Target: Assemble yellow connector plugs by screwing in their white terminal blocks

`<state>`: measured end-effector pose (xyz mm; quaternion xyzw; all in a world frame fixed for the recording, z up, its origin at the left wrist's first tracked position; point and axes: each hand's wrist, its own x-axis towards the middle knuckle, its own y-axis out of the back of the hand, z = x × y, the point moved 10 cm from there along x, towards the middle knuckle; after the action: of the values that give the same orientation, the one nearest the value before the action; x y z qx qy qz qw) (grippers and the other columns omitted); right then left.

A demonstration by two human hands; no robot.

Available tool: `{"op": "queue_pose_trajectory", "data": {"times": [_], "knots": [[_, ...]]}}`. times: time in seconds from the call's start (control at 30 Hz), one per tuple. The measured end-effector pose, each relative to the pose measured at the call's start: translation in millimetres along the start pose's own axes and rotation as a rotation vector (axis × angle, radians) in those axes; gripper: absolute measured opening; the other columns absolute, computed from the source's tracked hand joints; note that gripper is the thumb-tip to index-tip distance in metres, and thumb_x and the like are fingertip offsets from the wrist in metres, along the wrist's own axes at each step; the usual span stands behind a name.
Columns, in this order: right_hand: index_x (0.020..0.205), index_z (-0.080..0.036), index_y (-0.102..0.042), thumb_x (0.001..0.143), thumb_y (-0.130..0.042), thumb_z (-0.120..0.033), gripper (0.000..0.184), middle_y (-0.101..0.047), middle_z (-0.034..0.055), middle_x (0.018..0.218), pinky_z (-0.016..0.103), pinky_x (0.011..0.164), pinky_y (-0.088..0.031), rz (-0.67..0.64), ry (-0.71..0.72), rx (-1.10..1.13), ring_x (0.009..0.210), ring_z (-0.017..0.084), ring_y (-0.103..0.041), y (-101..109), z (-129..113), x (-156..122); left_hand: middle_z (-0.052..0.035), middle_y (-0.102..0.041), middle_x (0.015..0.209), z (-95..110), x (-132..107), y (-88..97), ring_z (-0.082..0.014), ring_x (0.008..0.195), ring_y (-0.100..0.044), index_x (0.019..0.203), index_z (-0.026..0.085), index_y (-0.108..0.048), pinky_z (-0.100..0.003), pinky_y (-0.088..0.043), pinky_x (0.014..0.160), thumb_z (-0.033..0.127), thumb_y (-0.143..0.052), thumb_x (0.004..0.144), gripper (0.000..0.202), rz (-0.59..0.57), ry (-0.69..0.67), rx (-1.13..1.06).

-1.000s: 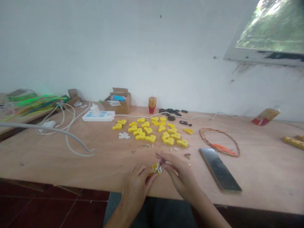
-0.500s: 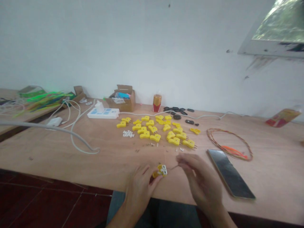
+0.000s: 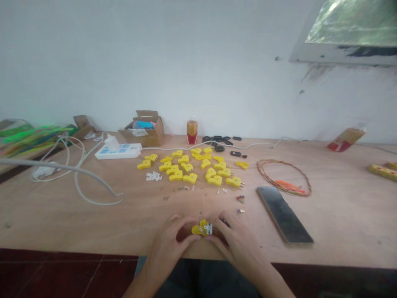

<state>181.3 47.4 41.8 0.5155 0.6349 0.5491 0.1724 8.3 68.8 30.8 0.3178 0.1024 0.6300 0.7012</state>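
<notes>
Right hand (image 3: 237, 244) closer, on yellow plug (image 3: 201, 227)

The left hand (image 3: 170, 241) and right hand (image 3: 236, 243) are covering much of the yellow plastic connector (image 3: 200, 228), hiding its underside. The tiny coloured bits (image 3: 241, 199) are blurring past recognition, and the picture's right edge is cutting off the yellow strip (image 3: 383, 172).

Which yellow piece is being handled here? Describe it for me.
On the plywood table, find the cluster of yellow plastic connectors. Apart from it, near the front edge, the left hand and right hand hold one more connector, showing a white part.
</notes>
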Motion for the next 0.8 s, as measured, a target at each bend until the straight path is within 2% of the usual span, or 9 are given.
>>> {"op": "queue_pose_trajectory", "data": {"times": [0.07, 0.17, 0.2, 0.27, 0.4, 0.53, 0.6, 0.7, 0.8], "knots": [[0.126, -0.024, -0.069, 0.102, -0.064, -0.031, 0.025, -0.073, 0.0091, 0.105, 0.038, 0.073, -0.065, 0.019, 0.003, 0.017, 0.088, 0.027, -0.075, 3.4, 3.3, -2.6, -0.0033, -0.081, 0.087, -2.4, 1.0, 3.2, -0.0237, 0.078, -0.075, 0.096, 0.027, -0.083, -0.032, -0.061, 0.073, 0.03, -0.076, 0.088, 0.011, 0.017, 0.037, -0.03], [0.154, -0.023, -0.051, 0.101, -0.047, -0.013, 0.054, -0.073, 0.0148, 0.123, 0.045, 0.087, -0.066, 0.065, 0.02, 0.018, 0.108, 0.03, -0.075, 8.2, 11.5, -8.4, -0.0045, -0.082, 0.087, -8.3, 3.0, 8.3, -0.0239, 0.077, -0.075, 0.094, 0.025, -0.082, -0.033, -0.061, 0.073, 0.035, -0.068, 0.092, 0.017, 0.046, 0.066, -0.063], [0.157, -0.023, -0.047, 0.098, -0.043, -0.006, 0.062, -0.071, 0.0157, 0.13, 0.047, 0.092, -0.065, 0.068, 0.024, 0.011, 0.115, 0.03, -0.073, 7.6, 15.4, -10.2, -0.0048, -0.083, 0.088, -10.9, 3.6, 10.5, -0.0241, 0.078, -0.075, 0.094, 0.025, -0.082, -0.034, -0.061, 0.073, 0.036, -0.067, 0.093, 0.019, 0.062, 0.071, -0.069], [0.155, -0.023, -0.05, 0.091, -0.041, 0.002, 0.069, -0.07, 0.0154, 0.137, 0.046, 0.096, -0.064, 0.067, 0.026, -0.008, 0.122, 0.029, -0.071, 4.9, 24.1, -12.6, -0.0053, -0.083, 0.091, -16.2, 4.3, 13.6, -0.0245, 0.081, -0.076, 0.095, 0.024, -0.082, -0.034, -0.062, 0.075, 0.035, -0.065, 0.094, 0.02, 0.09, 0.079, -0.078], [0.147, -0.027, -0.06, 0.095, -0.045, -0.002, 0.06, -0.067, 0.0145, 0.146, 0.047, 0.099, -0.063, 0.123, 0.04, -0.055, 0.126, 0.03, -0.07, 4.8, 36.2, -13.6, -0.0063, -0.084, 0.096, -21.4, 3.3, 14.0, -0.0254, 0.089, -0.078, 0.097, 0.022, -0.08, -0.036, -0.062, 0.081, 0.032, -0.064, 0.095, 0.019, 0.123, 0.093, -0.115], [0.14, -0.024, -0.066, 0.101, -0.049, -0.012, 0.045, -0.072, 0.0147, 0.139, 0.054, 0.1, -0.06, 0.167, 0.135, -0.094, 0.126, 0.034, -0.068, 5.0, 31.8, -14.7, -0.0076, -0.084, 0.099, -23.3, 5.5, 15.6, -0.0247, 0.09, -0.079, 0.103, 0.021, -0.079, -0.035, -0.064, 0.081, 0.029, -0.064, 0.094, 0.02, 0.089, 0.108, -0.194], [0.135, -0.023, -0.07, 0.101, -0.05, -0.014, 0.04, -0.075, 0.0139, 0.134, 0.052, 0.099, -0.06, 0.18, 0.159, -0.114, 0.123, 0.033, -0.069, 5.0, 30.1, -15.5, -0.0083, -0.084, 0.099, -25.9, 10.9, 28.8, -0.0238, 0.088, -0.08, 0.107, 0.019, -0.078, -0.034, -0.065, 0.078, 0.029, -0.063, 0.094, 0.023, 0.08, 0.097, -0.15], [0.128, -0.024, -0.073, 0.101, -0.051, -0.016, 0.036, -0.077, 0.0117, 0.128, 0.048, 0.098, -0.058, 0.22, 0.194, -0.138, 0.12, 0.031, -0.07, 8.5, 26.4, -16.2, -0.0094, -0.083, 0.101, -36.8, 24.1, 70.5, -0.0236, 0.087, -0.08, 0.11, 0.018, -0.077, -0.035, -0.066, 0.078, 0.031, -0.059, 0.098, 0.026, 0.167, 0.081, 0.062], [0.125, -0.023, -0.073, 0.102, -0.049, -0.016, 0.034, -0.079, 0.0102, 0.125, 0.045, 0.096, -0.056, 0.252, 0.229, -0.151, 0.114, 0.028, -0.072, 13.0, 22.0, -15.3, -0.0114, -0.082, 0.11, -57.8, 42.2, 106.9, -0.0248, 0.09, -0.078, 0.114, 0.017, -0.076, -0.039, -0.064, 0.083, 0.027, -0.058, 0.099, 0.026, 0.219, 0.092, 0.187]]}}
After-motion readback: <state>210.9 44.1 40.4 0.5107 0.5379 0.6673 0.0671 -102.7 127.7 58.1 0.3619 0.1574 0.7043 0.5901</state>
